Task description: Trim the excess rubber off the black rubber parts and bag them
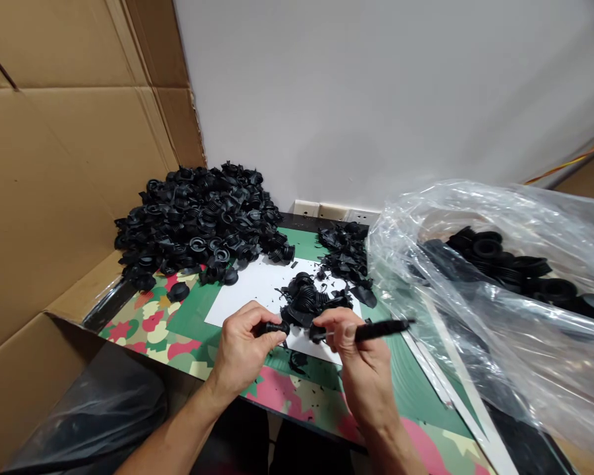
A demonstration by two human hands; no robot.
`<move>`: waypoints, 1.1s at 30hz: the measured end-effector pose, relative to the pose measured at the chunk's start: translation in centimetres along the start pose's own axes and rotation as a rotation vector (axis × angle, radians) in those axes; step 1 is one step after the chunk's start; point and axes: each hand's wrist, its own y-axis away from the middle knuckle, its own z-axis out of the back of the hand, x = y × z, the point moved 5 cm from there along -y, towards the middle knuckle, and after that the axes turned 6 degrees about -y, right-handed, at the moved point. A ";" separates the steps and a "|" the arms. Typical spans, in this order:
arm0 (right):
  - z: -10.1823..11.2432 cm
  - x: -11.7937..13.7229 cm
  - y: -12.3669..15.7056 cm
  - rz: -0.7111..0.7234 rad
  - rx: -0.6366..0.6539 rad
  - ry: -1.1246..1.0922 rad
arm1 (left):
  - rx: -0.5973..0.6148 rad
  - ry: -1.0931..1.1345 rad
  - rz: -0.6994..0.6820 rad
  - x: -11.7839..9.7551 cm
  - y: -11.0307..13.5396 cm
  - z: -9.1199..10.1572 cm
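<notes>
My left hand is closed in a pinch on a small black rubber part over the white sheet. My right hand is closed on a slim black tool whose handle points right; its working end sits close to the part, with a bit of black rubber at the fingertips. Just beyond both hands lies a small cluster of black ribbed rubber parts. A big heap of the same parts fills the far left of the table.
Black trimmings lie at the back centre. A clear plastic bag holding black rubber rings takes up the right side. Cardboard walls stand on the left. The table has a camouflage-patterned cover. A dark plastic bag hangs below left.
</notes>
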 end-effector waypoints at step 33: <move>-1.3 -3.1 1.2 -0.370 -0.076 -0.287 | 0.127 0.215 0.327 0.0 0.6 -0.9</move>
